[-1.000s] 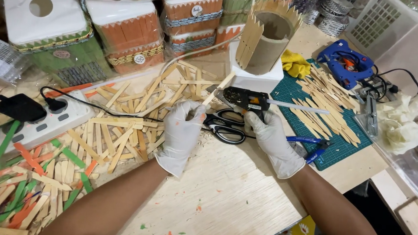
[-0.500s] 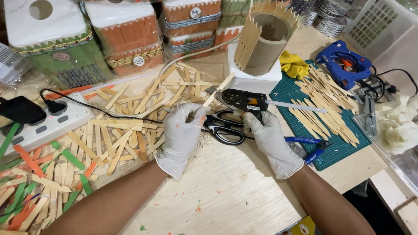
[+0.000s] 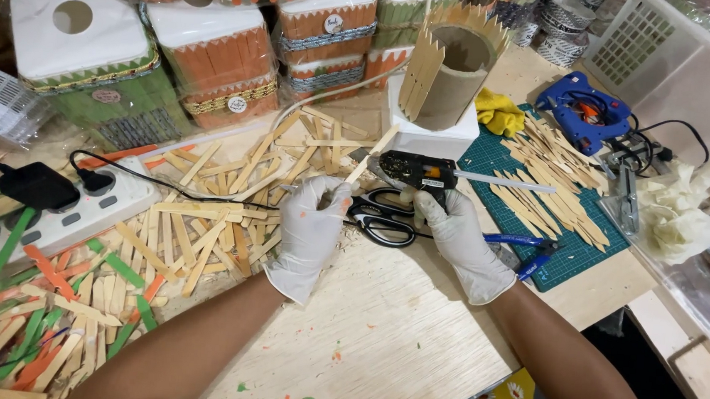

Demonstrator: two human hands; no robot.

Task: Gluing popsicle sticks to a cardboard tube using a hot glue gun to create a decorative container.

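My left hand (image 3: pixel 311 231), in a white glove, pinches a plain wooden stick (image 3: pixel 372 153) that points up and to the right. My right hand (image 3: pixel 462 242), also gloved, grips a black glue gun (image 3: pixel 414 169) whose nozzle meets the stick's lower part. Black-handled scissors (image 3: pixel 384 219) lie on the board between the two hands. Just beyond stands a cardboard tube (image 3: pixel 457 69) partly ringed with pointed sticks, set on a white box (image 3: pixel 428 136).
Loose wooden sticks (image 3: pixel 203 222) cover the table on the left, beside a white power strip (image 3: pixel 62 222). A green cutting mat (image 3: pixel 569 254) with cut sticks, a blue glue gun (image 3: pixel 584 112) and a yellow cloth (image 3: pixel 498 114) lie to the right. Decorated boxes (image 3: pixel 215 56) line the back.
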